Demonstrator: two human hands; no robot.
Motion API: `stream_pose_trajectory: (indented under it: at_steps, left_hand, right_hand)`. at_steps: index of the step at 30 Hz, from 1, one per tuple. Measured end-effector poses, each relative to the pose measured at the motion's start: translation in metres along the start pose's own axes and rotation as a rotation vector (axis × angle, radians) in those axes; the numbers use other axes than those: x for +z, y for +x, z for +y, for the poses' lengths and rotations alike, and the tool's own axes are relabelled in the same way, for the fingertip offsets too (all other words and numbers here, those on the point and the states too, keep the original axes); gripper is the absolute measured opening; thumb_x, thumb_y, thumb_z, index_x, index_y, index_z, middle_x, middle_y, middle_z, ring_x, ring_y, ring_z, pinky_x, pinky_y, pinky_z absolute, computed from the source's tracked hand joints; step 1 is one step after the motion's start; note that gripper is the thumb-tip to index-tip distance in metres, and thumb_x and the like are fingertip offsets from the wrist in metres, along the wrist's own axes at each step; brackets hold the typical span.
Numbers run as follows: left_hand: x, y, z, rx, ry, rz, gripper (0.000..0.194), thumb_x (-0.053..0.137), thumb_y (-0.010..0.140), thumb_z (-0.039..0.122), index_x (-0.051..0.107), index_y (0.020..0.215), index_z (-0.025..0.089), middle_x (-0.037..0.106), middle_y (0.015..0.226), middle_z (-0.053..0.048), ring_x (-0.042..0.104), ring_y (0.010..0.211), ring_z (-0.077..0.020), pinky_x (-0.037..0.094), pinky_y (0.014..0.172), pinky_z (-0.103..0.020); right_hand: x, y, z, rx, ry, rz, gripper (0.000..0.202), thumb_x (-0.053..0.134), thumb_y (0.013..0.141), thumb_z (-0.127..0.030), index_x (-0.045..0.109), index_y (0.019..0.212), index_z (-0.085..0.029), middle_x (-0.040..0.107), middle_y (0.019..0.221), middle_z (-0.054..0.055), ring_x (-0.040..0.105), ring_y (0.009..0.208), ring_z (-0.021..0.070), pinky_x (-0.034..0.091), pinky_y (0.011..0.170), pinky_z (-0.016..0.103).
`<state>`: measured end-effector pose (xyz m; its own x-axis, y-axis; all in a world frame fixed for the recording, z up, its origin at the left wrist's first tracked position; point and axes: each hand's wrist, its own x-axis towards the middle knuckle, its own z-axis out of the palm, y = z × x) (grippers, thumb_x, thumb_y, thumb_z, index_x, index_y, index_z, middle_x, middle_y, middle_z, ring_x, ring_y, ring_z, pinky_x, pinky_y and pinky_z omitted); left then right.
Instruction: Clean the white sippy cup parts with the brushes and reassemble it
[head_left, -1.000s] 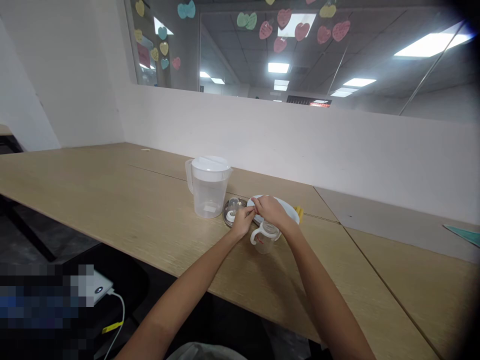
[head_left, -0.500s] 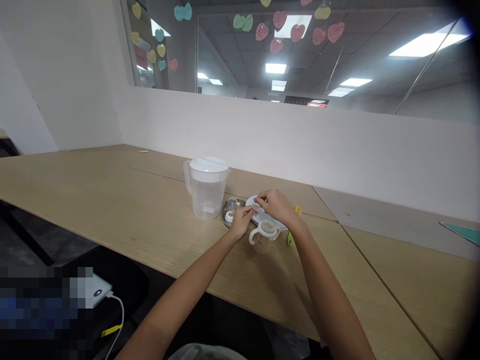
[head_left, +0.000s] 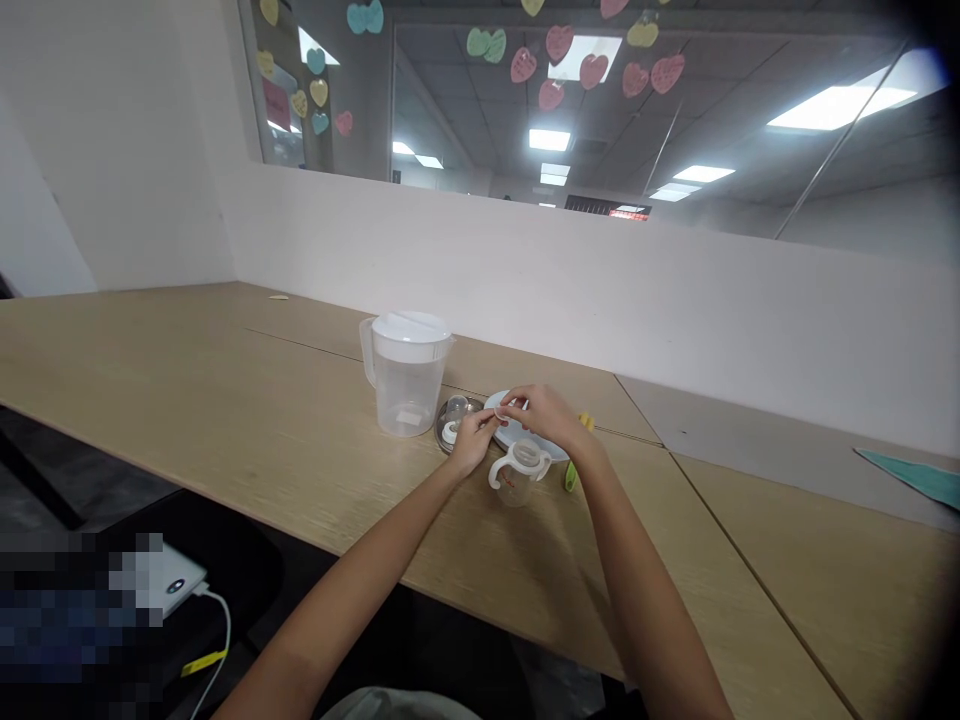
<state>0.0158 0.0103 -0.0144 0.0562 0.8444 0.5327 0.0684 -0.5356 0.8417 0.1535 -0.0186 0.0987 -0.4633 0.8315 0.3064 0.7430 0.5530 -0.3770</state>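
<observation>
My left hand (head_left: 472, 440) and my right hand (head_left: 541, 412) meet over the near left part of a white plate (head_left: 553, 447). Between their fingertips is a small clear piece (head_left: 502, 411), pinched from both sides; its shape is too small to make out. Just below stands a clear bottle (head_left: 515, 485) with a white two-handled collar. Left of my left hand, a round metal dish (head_left: 442, 437) holds a clear cap (head_left: 456, 406) and a white ring (head_left: 450, 432).
A lidded clear pitcher (head_left: 409, 385) stands left of the dish. A green and yellow brush (head_left: 571, 476) lies right of the plate. Further right is a teal item (head_left: 911, 473). A white power bank (head_left: 176, 580) with a cable rests at the lower left.
The view has shifted slightly, so the objects appear a little further left. My right hand's fingers have changed their hold on the small clear piece, which now looks more tilted.
</observation>
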Motion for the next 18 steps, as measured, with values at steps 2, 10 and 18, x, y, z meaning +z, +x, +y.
stream_pose_trajectory:
  at_steps: [2, 10, 18]
  left_hand:
    - [0.0, 0.0, -0.001, -0.011, -0.012, 0.004, 0.038, 0.05, 0.082, 0.044, 0.069, 0.089, 0.012, 0.069, 0.081, -0.007, 0.058, 0.076, -0.0173, 0.042, 0.072, -0.026]
    - [0.0, -0.005, 0.005, 0.058, 0.086, -0.017, 0.024, 0.056, 0.078, 0.033, 0.069, 0.082, 0.013, 0.066, 0.074, -0.003, 0.055, 0.069, -0.014, 0.039, 0.066, -0.024]
    - [0.001, -0.008, 0.008, 0.041, 0.17, -0.037, 0.033, 0.05, 0.082, 0.039, 0.066, 0.074, 0.012, 0.062, 0.064, -0.001, 0.052, 0.062, -0.0124, 0.038, 0.062, -0.023]
  right_hand:
    - [0.0, 0.0, 0.002, -0.01, -0.01, -0.003, 0.024, 0.053, 0.08, -0.035, 0.069, 0.088, -0.019, 0.066, 0.079, 0.003, 0.054, 0.059, 0.0091, 0.036, 0.059, 0.019]
    - [0.0, 0.001, 0.0, -0.029, -0.082, 0.038, 0.019, 0.056, 0.08, -0.031, 0.071, 0.078, -0.018, 0.067, 0.078, 0.002, 0.055, 0.07, 0.0112, 0.035, 0.063, 0.02]
    - [-0.007, 0.001, -0.009, -0.03, -0.32, 0.126, 0.021, 0.054, 0.084, -0.033, 0.067, 0.075, -0.018, 0.066, 0.079, 0.004, 0.056, 0.073, 0.0128, 0.031, 0.063, 0.022]
